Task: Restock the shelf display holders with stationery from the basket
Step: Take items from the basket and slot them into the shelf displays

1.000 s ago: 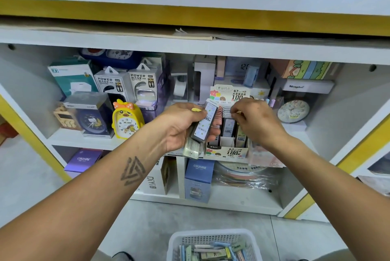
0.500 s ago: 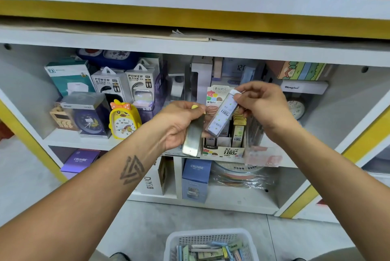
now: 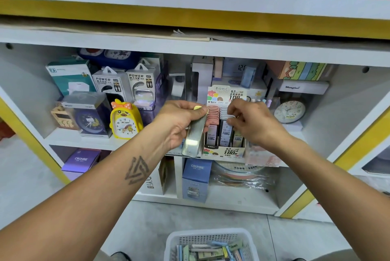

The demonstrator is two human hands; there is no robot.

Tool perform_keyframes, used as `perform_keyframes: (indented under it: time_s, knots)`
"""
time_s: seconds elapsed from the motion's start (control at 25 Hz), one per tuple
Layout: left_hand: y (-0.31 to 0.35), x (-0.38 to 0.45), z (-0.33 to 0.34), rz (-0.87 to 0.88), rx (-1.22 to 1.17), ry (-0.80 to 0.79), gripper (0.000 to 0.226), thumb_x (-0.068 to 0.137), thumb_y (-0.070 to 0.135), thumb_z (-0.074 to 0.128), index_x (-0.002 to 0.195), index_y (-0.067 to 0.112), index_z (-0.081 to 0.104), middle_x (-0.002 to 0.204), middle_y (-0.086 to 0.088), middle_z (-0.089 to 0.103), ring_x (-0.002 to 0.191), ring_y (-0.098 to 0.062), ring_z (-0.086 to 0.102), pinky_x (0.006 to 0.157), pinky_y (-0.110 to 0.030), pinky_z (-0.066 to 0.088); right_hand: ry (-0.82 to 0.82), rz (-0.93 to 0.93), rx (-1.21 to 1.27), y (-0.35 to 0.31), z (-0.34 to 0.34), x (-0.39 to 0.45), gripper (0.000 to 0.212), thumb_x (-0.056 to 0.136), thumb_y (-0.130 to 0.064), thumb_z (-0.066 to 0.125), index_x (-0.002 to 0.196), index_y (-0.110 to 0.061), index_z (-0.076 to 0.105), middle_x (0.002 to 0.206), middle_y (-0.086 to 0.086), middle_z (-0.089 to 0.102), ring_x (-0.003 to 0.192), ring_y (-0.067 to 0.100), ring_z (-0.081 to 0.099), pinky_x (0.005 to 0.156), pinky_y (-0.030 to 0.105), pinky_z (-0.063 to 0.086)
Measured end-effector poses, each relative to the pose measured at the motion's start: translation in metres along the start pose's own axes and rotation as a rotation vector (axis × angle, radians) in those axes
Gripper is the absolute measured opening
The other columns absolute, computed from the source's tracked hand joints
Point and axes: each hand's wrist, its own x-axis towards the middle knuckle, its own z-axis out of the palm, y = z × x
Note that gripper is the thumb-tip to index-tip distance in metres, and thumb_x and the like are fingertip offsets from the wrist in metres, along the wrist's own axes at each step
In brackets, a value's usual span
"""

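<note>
A cardboard display holder of pencil-lead cases stands on the middle shelf, with pink, white and green rows. My left hand grips a small stack of flat lead cases just left of the holder. My right hand pinches the top of a pale case standing in the holder's middle row. A white basket with several more cases sits on the floor below.
A yellow duck alarm clock, boxed clocks and power bank boxes fill the shelf's left side. A round clock stands at right. Blue and purple boxes sit on the lower shelf.
My right hand took one case from the left hand's stack, carried it right and lowered it into the holder's middle row. The left hand stayed put.
</note>
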Motion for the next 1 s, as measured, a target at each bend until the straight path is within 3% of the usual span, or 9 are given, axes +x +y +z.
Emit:
perform_keyframes:
  time_s: [0.2, 0.28, 0.4, 0.52, 0.64, 0.72, 0.8, 0.88, 1.0]
  knots:
    - [0.002, -0.002, 0.005, -0.018, -0.072, -0.033, 0.011, 0.095, -0.008, 0.054, 0.099, -0.006, 0.064, 0.076, -0.022, 0.072, 0.062, -0.028, 0.071, 0.062, -0.041, 0.063, 0.056, -0.078, -0.158, -0.001, 0.001, 0.003, 0.011, 0.096, -0.013, 0.061, 0.098, -0.013, 0.072, 0.093, 0.000, 0.072, 0.088, 0.020, 0.065, 0.080, 0.031, 0.053]
    - [0.003, -0.003, 0.010, -0.023, -0.079, -0.039, 0.020, 0.096, -0.010, 0.050, 0.113, -0.008, 0.059, 0.075, -0.023, 0.069, 0.059, -0.026, 0.069, 0.054, -0.036, 0.061, 0.086, -0.018, 0.107, -0.006, -0.006, 0.002, 0.013, 0.094, -0.011, 0.067, 0.103, -0.018, 0.073, 0.091, -0.011, 0.072, 0.080, 0.008, 0.064, 0.075, 0.017, 0.049]
    - [0.001, -0.006, 0.021, -0.055, -0.121, -0.131, 0.034, 0.096, -0.011, 0.048, 0.129, -0.002, 0.051, 0.073, -0.022, 0.065, 0.059, -0.025, 0.062, 0.050, -0.031, 0.051, -0.097, -0.027, 0.634, -0.013, -0.017, -0.004, 0.029, 0.091, -0.001, 0.068, 0.118, -0.013, 0.070, 0.102, 0.001, 0.076, 0.090, 0.012, 0.068, 0.085, 0.021, 0.055]
    - [-0.001, -0.010, 0.032, -0.080, -0.170, -0.230, 0.037, 0.095, -0.011, 0.048, 0.131, -0.003, 0.046, 0.073, -0.020, 0.065, 0.057, -0.023, 0.061, 0.047, -0.028, 0.049, -0.129, -0.039, 0.788, -0.012, -0.026, -0.012, 0.025, 0.089, 0.005, 0.067, 0.113, 0.000, 0.070, 0.104, 0.022, 0.073, 0.094, 0.022, 0.068, 0.089, 0.027, 0.056]
    - [-0.004, -0.005, 0.042, -0.023, -0.155, -0.217, 0.038, 0.092, -0.011, 0.051, 0.128, 0.000, 0.050, 0.093, -0.021, 0.073, 0.076, -0.031, 0.070, 0.062, -0.036, 0.058, -0.077, 0.014, 0.847, -0.002, -0.038, -0.015, 0.019, 0.087, 0.002, 0.069, 0.106, 0.002, 0.072, 0.102, 0.024, 0.072, 0.088, 0.023, 0.066, 0.083, 0.030, 0.057]
    - [-0.006, 0.003, 0.043, 0.189, 0.210, -0.056, 0.031, 0.095, -0.004, 0.050, 0.123, 0.006, 0.059, 0.109, -0.013, 0.073, 0.097, -0.028, 0.070, 0.084, -0.041, 0.058, 0.013, 0.024, 0.699, 0.006, -0.046, -0.016, 0.015, 0.090, -0.004, 0.070, 0.104, -0.005, 0.075, 0.097, 0.013, 0.073, 0.082, 0.015, 0.063, 0.073, 0.027, 0.053]
    - [-0.009, 0.009, 0.037, 0.453, 0.793, 0.065, 0.035, 0.096, 0.003, 0.048, 0.126, 0.015, 0.061, 0.128, -0.005, 0.066, 0.118, -0.024, 0.061, 0.103, -0.035, 0.048, 0.092, 0.004, 0.414, 0.014, -0.048, -0.016, 0.013, 0.092, -0.010, 0.070, 0.103, -0.009, 0.076, 0.096, 0.004, 0.069, 0.078, 0.013, 0.060, 0.071, 0.027, 0.049]
    - [-0.016, 0.011, 0.033, 0.552, 1.186, -0.001, 0.046, 0.094, 0.007, 0.046, 0.139, 0.017, 0.053, 0.145, -0.002, 0.053, 0.133, -0.023, 0.048, 0.107, -0.029, 0.038, 0.129, -0.021, 0.163, 0.019, -0.045, -0.017, 0.016, 0.094, -0.015, 0.069, 0.107, -0.012, 0.075, 0.097, -0.001, 0.064, 0.084, 0.013, 0.059, 0.075, 0.016, 0.043]
    - [-0.031, 0.015, 0.032, 0.496, 1.441, -0.192, 0.057, 0.094, 0.008, 0.044, 0.150, 0.016, 0.038, 0.160, -0.001, 0.029, 0.148, -0.019, 0.025, 0.116, -0.028, 0.025, 0.118, -0.090, 0.010, 0.023, -0.037, -0.018, 0.020, 0.095, -0.017, 0.067, 0.113, -0.009, 0.073, 0.094, -0.006, 0.056, 0.087, 0.012, 0.054, 0.072, 0.009, 0.035]
